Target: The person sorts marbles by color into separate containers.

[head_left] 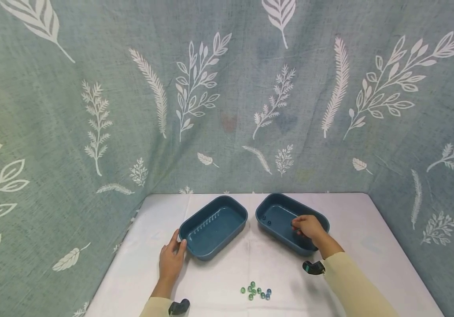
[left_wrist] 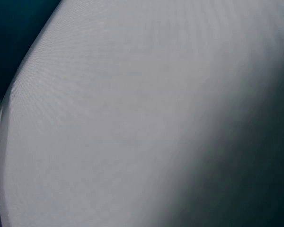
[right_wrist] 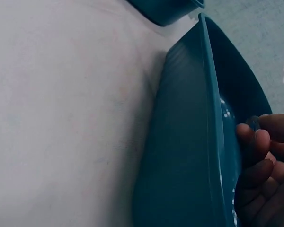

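My right hand [head_left: 308, 226] is over the right-hand dark blue tray [head_left: 284, 240], inside its rim. Between thumb and fingertips it pinches a small clear glass marble [right_wrist: 253, 123]. Two dark-looking marbles [head_left: 267, 220] lie on that tray's floor toward its left end. My left hand [head_left: 171, 259] rests against the near left corner of the other blue tray [head_left: 215, 224], thumb and fingers spread along the rim. No marbles show in this left-hand tray. In the left wrist view only a sliver of fingertip appears beside the tray's wall [left_wrist: 19, 42].
Several green marbles [head_left: 252, 284] and a few blue marbles [head_left: 268, 291] lie loose in a cluster on the white-covered table [head_left: 219, 286], near its front. Leaf-patterned green cloth [head_left: 227, 110] hangs behind and on both sides. Both trays stand angled, with a gap between them.
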`<state>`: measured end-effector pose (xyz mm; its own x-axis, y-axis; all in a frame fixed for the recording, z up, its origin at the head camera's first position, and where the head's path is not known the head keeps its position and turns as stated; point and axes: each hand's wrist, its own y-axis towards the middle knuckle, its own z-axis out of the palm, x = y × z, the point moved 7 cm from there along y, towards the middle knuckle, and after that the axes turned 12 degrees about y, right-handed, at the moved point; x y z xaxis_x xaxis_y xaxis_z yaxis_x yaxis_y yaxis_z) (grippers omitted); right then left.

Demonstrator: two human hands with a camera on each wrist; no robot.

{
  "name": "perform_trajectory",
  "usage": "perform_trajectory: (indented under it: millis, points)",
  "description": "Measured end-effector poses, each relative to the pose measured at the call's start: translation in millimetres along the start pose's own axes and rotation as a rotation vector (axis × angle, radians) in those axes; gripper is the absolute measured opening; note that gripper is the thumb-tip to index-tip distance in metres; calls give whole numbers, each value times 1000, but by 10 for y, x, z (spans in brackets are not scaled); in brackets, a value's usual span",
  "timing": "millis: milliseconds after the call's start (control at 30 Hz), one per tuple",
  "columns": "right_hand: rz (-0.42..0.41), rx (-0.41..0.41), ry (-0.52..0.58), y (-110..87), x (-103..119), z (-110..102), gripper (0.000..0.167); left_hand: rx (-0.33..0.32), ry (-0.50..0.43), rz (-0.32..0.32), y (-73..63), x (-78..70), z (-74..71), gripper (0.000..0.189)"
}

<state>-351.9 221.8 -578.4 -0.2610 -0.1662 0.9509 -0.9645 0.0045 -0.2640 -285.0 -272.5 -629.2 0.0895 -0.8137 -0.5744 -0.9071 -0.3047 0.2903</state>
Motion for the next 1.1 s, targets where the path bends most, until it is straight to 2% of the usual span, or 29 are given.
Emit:
perform_trajectory:
  millis: [133, 400, 600, 800, 1100]
  points:
    - [10, 12, 3, 56, -25, 37, 22, 7, 2, -6, -17, 36, 13, 59]
    - [103, 5, 47, 198, -149, 65, 20, -16, -5, 7, 1, 42, -6, 58]
    - [109, -5, 54, 258, -168, 42, 20, 7, -12, -2, 12, 28, 3, 59]
    - [124, -17, 61, 290, -225, 14, 16, 1, -17, 1, 24, -10, 5, 58]
    - [142, -36, 74, 314, -251, 35, 15, 12, -7, -5, 27, 10, 19, 58]
